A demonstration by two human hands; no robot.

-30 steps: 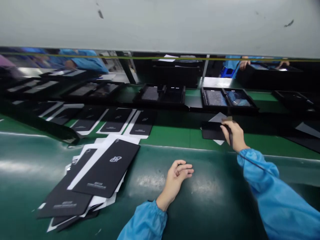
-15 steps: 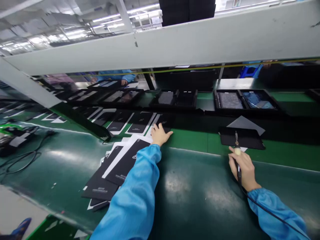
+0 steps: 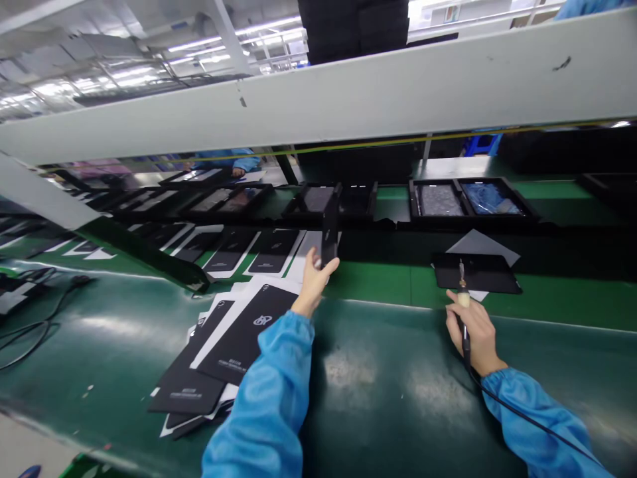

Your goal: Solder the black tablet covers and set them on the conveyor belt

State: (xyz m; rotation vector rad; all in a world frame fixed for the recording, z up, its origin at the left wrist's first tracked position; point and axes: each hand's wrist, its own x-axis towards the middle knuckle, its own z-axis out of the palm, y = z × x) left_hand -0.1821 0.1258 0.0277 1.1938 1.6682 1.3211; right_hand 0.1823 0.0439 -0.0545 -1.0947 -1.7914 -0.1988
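My left hand [image 3: 313, 284] grips a thin black panel [image 3: 329, 232], tipped up on edge above a white sheet [image 3: 306, 259] on the green belt. Beside my left forearm, several black printed panels [image 3: 251, 328] are fanned in a pile with white sheets between them. A soldering iron [image 3: 464, 299] is held in my right hand [image 3: 475, 335], its metal tip pointing away from me. That tip is over another black panel [image 3: 490, 273], which lies flat on the belt, partly on a light grey sheet [image 3: 485, 244].
Several black panels on white sheets [image 3: 273, 251] line the belt to the left. Black trays with screens [image 3: 470, 199] stand behind it. A slanted post [image 3: 144, 252] and a white beam [image 3: 318, 99] cross the view. Cables [image 3: 47, 322] lie at left.
My left hand, which lay on a black panel on the belt, has lifted that panel up on edge. My right hand keeps the soldering iron nearly in place; the view has shifted slightly.
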